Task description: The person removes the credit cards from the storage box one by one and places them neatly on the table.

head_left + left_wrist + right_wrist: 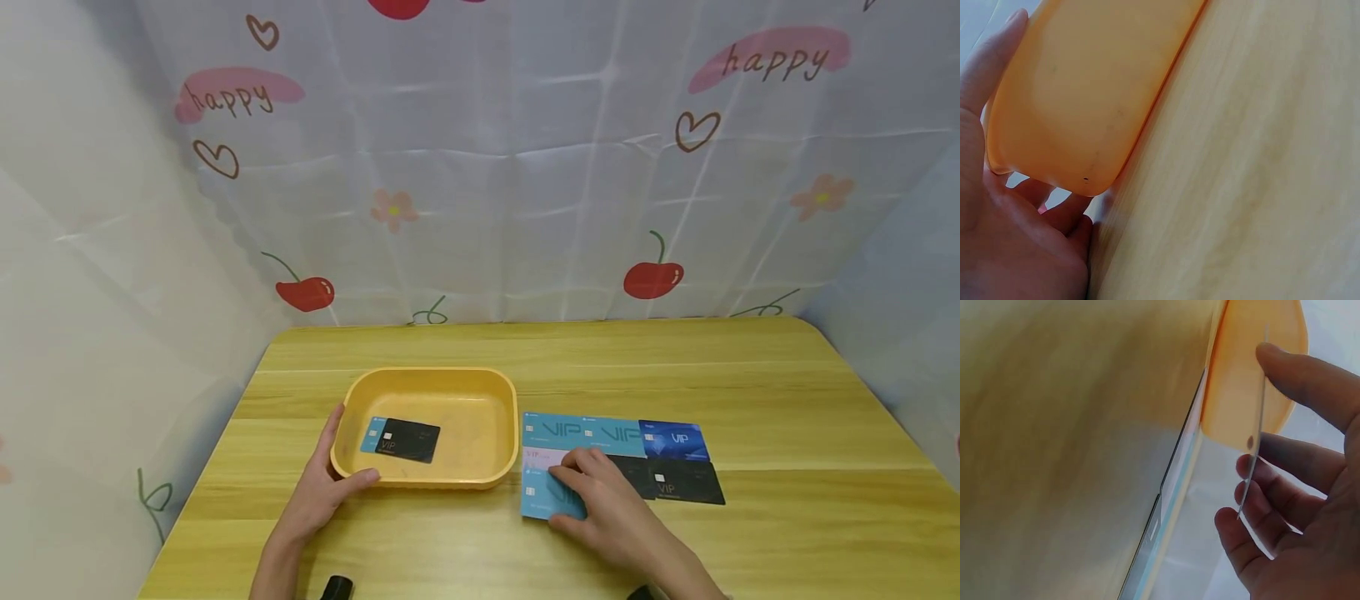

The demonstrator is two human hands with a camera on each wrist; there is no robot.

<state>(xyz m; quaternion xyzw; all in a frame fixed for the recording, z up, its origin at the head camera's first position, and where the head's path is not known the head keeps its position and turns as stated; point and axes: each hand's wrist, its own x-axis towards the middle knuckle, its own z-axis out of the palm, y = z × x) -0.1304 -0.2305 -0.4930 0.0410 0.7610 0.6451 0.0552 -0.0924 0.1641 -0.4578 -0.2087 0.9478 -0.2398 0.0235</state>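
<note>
the left hand [318, 492] grips the yellow tub [476, 429]. the right hand [611, 504] pinches a blue card [542, 502] near some black cards [688, 482].

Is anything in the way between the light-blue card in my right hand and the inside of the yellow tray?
Only the yellow tray's rim: its right side stands between the light-blue card your right hand holds and the inside. Nothing else visible blocks that path.

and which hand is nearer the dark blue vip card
Right. The right hand, holding a light blue card, is just left of and nearer the person than the dark blue card. The left hand is farther away, gripping the left end of the yellow tray.
</note>
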